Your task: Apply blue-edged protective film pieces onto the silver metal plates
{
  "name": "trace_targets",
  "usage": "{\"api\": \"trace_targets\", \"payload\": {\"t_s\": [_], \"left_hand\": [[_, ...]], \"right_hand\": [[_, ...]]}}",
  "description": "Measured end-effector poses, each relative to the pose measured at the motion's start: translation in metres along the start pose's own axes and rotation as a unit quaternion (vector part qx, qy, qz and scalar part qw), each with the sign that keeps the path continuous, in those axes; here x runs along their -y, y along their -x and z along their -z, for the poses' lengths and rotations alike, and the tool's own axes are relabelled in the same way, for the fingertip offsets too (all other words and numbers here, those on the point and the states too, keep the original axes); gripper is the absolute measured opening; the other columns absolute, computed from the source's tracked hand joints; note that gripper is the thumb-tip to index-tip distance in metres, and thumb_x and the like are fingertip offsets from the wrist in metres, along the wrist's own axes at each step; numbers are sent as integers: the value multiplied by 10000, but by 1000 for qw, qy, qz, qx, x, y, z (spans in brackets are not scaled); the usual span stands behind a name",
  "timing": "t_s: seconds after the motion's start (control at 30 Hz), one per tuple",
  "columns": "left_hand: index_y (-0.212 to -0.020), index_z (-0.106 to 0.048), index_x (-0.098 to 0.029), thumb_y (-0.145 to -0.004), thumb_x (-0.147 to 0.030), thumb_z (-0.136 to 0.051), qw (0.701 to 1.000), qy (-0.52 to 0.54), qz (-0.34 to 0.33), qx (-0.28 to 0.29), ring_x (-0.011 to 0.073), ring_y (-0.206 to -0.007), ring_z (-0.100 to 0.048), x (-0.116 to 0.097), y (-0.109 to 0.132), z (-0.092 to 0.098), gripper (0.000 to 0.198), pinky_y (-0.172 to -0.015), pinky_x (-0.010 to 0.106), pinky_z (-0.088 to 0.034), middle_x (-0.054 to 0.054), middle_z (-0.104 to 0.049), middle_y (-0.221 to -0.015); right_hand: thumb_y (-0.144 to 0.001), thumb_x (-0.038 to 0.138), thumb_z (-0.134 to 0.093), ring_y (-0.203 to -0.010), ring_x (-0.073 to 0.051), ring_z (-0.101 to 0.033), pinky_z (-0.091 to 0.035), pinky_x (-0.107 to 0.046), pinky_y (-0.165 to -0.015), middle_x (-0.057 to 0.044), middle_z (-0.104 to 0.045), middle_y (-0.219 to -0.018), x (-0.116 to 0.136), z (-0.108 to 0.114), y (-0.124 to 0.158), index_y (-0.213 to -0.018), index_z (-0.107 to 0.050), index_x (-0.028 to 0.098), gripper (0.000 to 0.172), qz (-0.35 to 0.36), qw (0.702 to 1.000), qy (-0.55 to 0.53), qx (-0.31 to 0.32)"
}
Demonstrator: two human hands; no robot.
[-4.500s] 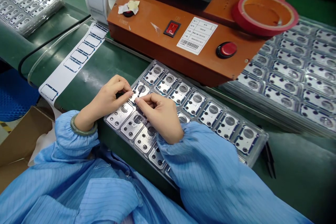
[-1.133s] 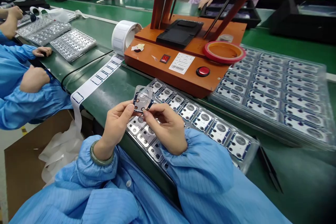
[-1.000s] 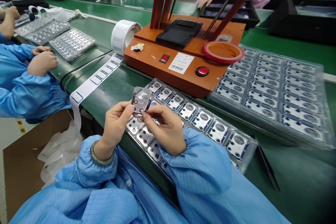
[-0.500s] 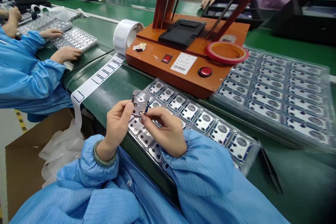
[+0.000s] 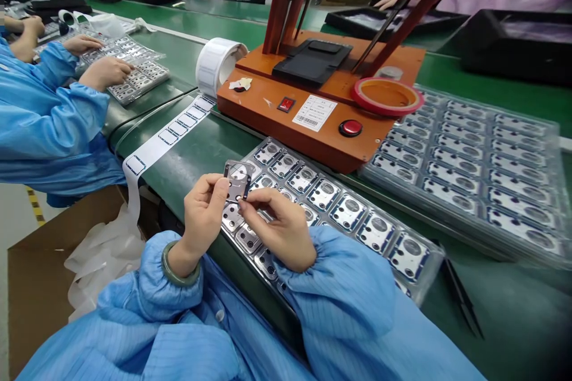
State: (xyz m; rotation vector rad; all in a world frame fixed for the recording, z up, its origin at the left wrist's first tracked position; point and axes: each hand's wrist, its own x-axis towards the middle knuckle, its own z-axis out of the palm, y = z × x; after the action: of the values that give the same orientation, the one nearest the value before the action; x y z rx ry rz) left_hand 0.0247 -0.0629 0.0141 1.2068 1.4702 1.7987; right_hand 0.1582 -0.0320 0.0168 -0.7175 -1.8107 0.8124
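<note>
Between thumb and fingers, my left hand (image 5: 202, 214) holds a small shiny metal plate (image 5: 236, 183) by its left side. The plate has rounded corners, a large circle and small round holes, and is tilted up above the tray. My right hand (image 5: 281, 226) pinches the plate's lower right corner, where a dark edging shows; whether a thin strip is also between those fingers I cannot tell. Beneath both hands lies a clear plastic tray (image 5: 432, 271) with rows of similar plates, some edged in blue. My right forearm covers part of it.
An orange press (image 5: 286, 122) with a red button stands beyond the tray, a red tape roll (image 5: 388, 95) on it. Left are a label roll (image 5: 218, 65) and its strip (image 5: 156, 146). Stacked trays (image 5: 482, 172) and black tweezers (image 5: 462, 294) lie right. A co-worker's hands (image 5: 105, 71) work at left.
My hands keep nearly the same hold on the plate. The view has shifted slightly. At left, the co-worker's hands have moved over their trays, and a person across the belt has reached out an arm.
</note>
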Motion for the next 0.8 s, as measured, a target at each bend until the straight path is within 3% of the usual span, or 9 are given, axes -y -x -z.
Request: {"api": "trace_targets", "payload": {"t_s": [0.3, 0.53, 0.8], "left_hand": [[-853, -661, -191, -891, -364, -562, 1000, -11, -17, -7, 98, -722, -610, 0, -1, 1, 204, -680, 196, -488, 5, -676, -804], [-790, -638, -178, -896, -355, -556, 1000, -7, -22, -14, 91, -662, -575, 2, 0, 3, 222, -627, 195, -475, 1, -643, -737], [-925, -617, -195, -888, -331, -578, 997, -15, -68, -28, 70, -626, -579, 3, -1, 4, 147, -591, 170, -471, -14, -636, -747]], "right_hand": [[-825, 125, -602, -602, -101, -609, -511, -214, -548, -1, -659, -733, 0, 0, -1, -833, -589, 198, 74, 16, 1000, -2, 17], [-827, 123, -590, -572, -96, -593, -487, -207, -518, 9, -648, -699, 2, -1, 0, -827, -585, 204, 81, 21, 999, 8, 41], [-818, 130, -591, -559, -99, -589, -483, -214, -518, 11, -646, -680, 3, -1, 1, -807, -599, 200, 71, 23, 999, 15, 45]]}}
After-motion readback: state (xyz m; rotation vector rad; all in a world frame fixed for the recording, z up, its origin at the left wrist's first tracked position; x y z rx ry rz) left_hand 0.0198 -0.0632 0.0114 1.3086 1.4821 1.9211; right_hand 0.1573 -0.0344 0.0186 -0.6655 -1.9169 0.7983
